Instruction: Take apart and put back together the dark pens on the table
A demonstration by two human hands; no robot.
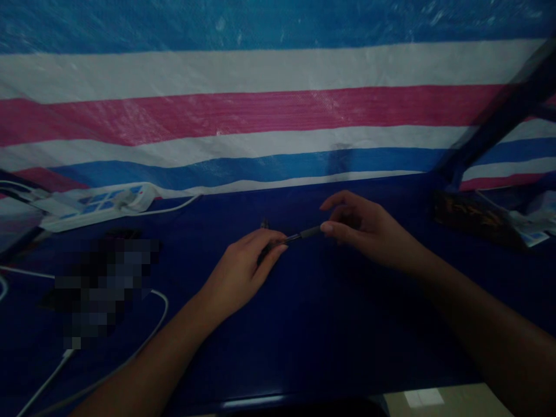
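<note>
A thin dark pen-like object [310, 232] with a grey grip spans the gap between my two hands, above the blue table [330, 324]. My left hand [247, 260] pinches its left end between thumb and fingers, with a dark part partly hidden inside the palm. At the right end, the thumb and a finger of my right hand [362, 229] close on the grey part, while the index finger is raised. A small dark piece [264, 223] shows just behind the left fingers.
A white power strip [99, 205] with plugs lies at the back left. In front of it are a blurred-out device [104, 284] and white cables [165, 307]. A dark patterned box [478, 217] stands at the right, before a striped sheet [269, 116].
</note>
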